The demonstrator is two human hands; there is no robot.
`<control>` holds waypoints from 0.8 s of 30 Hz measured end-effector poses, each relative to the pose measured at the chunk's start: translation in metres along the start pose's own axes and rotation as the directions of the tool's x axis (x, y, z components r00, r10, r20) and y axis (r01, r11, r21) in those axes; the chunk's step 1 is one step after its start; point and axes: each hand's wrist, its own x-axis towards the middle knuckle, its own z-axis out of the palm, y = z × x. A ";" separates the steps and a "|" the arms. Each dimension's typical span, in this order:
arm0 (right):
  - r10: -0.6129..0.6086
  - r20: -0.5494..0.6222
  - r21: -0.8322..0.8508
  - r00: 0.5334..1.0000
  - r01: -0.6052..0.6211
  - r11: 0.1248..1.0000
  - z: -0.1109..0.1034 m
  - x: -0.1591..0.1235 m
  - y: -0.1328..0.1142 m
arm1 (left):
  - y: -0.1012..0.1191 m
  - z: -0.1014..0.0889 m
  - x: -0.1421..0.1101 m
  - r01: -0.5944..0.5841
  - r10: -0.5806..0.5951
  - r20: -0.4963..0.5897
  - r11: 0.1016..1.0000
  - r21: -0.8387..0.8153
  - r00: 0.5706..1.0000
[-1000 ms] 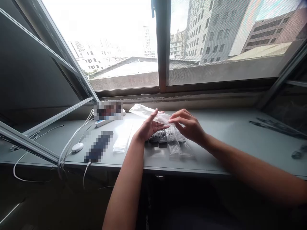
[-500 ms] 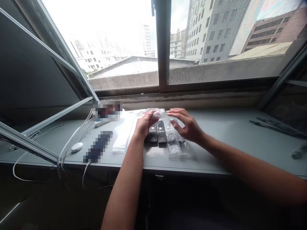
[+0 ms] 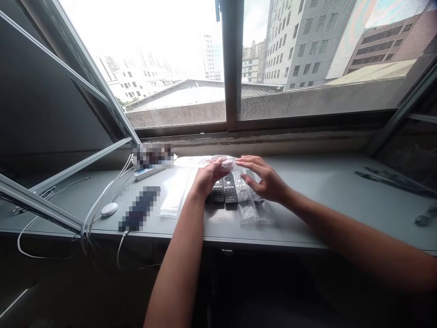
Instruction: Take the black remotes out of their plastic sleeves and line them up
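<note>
My left hand (image 3: 207, 178) is closed on a clear plastic bag (image 3: 228, 162), held above the far ends of two black remote controls (image 3: 229, 191). The remotes lie side by side on the grey table. My right hand (image 3: 261, 176) has its fingers stretched out and apart, with the fingertips at the bag's right edge; whether they touch it I cannot tell. Beneath and beside that hand lie clear bags (image 3: 248, 212), with dark remotes partly visible through the plastic. A stack of flat clear bags (image 3: 173, 196) rests left of my left forearm.
On the left are a blurred-out dark object (image 3: 140, 209) with a cable, a round white device (image 3: 109, 209) and a white power strip (image 3: 155, 169). A metal frame (image 3: 61, 212) with white cables crosses the left side. Dark thin items (image 3: 392, 180) lie far right.
The bag in my left hand has shifted slightly to the right, nearer the fingertips of my right hand. The right hand has barely moved, and the remotes lie as before.
</note>
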 end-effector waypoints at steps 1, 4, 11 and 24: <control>0.003 0.001 -0.001 1.000 -0.003 1.000 0.000 0.000 0.000 | 0.001 0.000 -0.001 0.011 -0.011 0.012 1.000 -0.013 1.000; 0.034 0.006 0.000 0.999 -0.034 0.999 -0.001 -0.001 0.001 | 0.004 0.001 -0.003 0.047 -0.046 0.021 0.997 -0.063 0.999; -0.018 0.057 0.021 0.998 0.017 1.000 0.002 -0.003 0.005 | 0.003 0.004 -0.005 0.099 -0.097 0.064 0.994 -0.034 0.993; -0.022 0.088 0.073 0.996 0.016 0.997 -0.001 -0.001 -0.004 | 0.004 0.005 0.001 0.014 -0.034 -0.125 0.987 -0.159 0.992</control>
